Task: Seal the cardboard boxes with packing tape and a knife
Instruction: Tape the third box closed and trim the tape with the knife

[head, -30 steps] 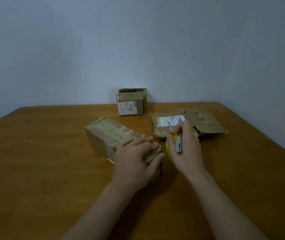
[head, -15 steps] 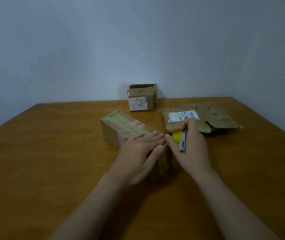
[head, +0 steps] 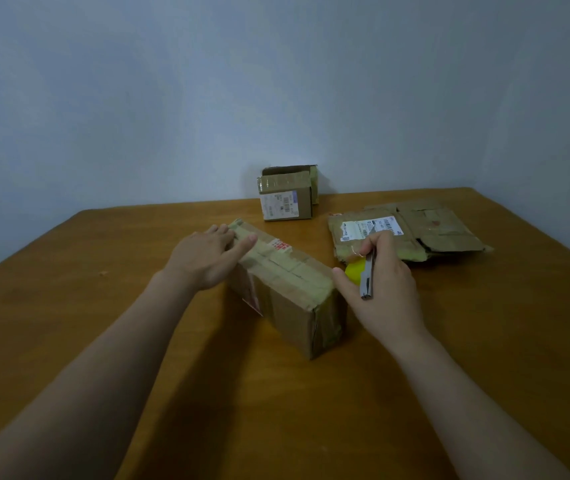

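A long cardboard box [head: 287, 289] with tape strips along its top lies at an angle on the wooden table [head: 69, 323]. My left hand [head: 207, 258] lies flat on the box's far left end, fingers straight. Beside the box's near right corner, my right hand [head: 385, 285] grips a yellow tape roll [head: 355, 271] and a grey knife [head: 367, 278] together; its thumb touches the box's top edge. Most of the roll is hidden by the hand.
A small box [head: 287, 195] with open flaps and a shipping label stands at the back by the wall. A flattened cardboard box [head: 415, 230] with a white label lies at the back right, just behind my right hand. The wall meets the table's far edge.
My left hand slid from the box's near end along its top to the far end. The right hand with roll and knife stayed at the near right corner. The camera view shifted.
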